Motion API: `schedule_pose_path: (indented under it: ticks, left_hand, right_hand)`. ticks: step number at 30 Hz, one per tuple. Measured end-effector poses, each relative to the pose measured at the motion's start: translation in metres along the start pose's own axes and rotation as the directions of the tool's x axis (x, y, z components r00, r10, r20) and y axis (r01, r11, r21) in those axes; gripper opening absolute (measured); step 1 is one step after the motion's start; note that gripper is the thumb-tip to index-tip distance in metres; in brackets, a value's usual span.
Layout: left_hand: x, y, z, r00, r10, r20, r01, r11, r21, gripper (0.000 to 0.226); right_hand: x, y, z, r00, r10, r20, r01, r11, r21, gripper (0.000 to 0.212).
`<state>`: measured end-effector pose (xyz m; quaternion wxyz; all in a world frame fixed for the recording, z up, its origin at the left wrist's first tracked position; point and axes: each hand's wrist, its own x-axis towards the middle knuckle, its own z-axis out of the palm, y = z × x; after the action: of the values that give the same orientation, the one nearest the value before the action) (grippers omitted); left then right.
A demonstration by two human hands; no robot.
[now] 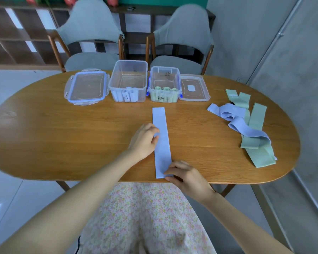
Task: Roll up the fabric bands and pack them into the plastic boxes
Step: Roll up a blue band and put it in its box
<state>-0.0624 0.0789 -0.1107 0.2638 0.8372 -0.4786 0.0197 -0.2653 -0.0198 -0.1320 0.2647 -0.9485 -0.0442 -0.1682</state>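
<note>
A pale blue fabric band (161, 136) lies flat and straight on the wooden table (62, 136), running from the near edge toward the boxes. My left hand (144, 140) rests at the band's left edge near its middle, fingertips touching the fabric. My right hand (184, 174) pinches the band's near end at the table edge. Two open clear plastic boxes stand at the back: the left box (128, 80) holds rolled pale blue bands, the right box (164, 85) holds rolled green bands.
A lid (86, 88) lies left of the boxes and another lid (193, 88) right of them. A loose pile of blue bands (235, 116) and green bands (255, 125) lies at the right. Two grey chairs stand behind the table.
</note>
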Motion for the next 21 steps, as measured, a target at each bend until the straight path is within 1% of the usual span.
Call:
schedule_pose_path:
  ticks: [4, 6, 8, 11, 14, 18, 21]
  left_hand:
    - [-0.048, 0.025, -0.010, 0.973, 0.225, 0.049, -0.219, 0.970, -0.109, 0.019]
    - [-0.071, 0.032, -0.013, 0.951, 0.298, 0.081, -0.288, 0.951, -0.117, 0.022]
    - [-0.090, 0.034, -0.012, 0.934, 0.334, 0.126, -0.324, 0.941, -0.097, 0.025]
    - [-0.109, 0.033, -0.011, 0.919, 0.359, 0.163, -0.353, 0.934, -0.064, 0.022]
    - [-0.117, 0.032, -0.011, 0.923, 0.364, 0.127, -0.359, 0.931, -0.061, 0.008]
    - [-0.117, 0.030, -0.008, 0.951, 0.300, 0.080, -0.293, 0.952, -0.082, 0.015]
    - [-0.113, 0.032, -0.006, 0.956, 0.278, 0.088, -0.271, 0.959, -0.087, 0.012]
  right_hand:
    - [-0.002, -0.001, 0.003, 0.998, 0.003, -0.055, -0.005, 0.999, -0.049, 0.008]
    - [-0.005, -0.002, 0.006, 0.998, -0.004, -0.065, 0.000, 0.998, -0.062, 0.010]
    - [-0.009, -0.003, 0.005, 0.998, -0.007, -0.068, 0.001, 0.997, -0.081, 0.012]
    - [-0.011, -0.006, 0.000, 1.000, 0.012, -0.023, -0.014, 0.996, -0.083, 0.012]
    - [-0.009, -0.008, -0.004, 1.000, 0.014, 0.020, -0.012, 0.994, -0.111, 0.015]
    - [-0.005, -0.012, -0.008, 0.998, 0.033, 0.047, -0.026, 0.991, -0.133, 0.020]
    - [-0.002, -0.012, -0.010, 0.997, 0.037, 0.072, -0.026, 0.990, -0.141, 0.026]
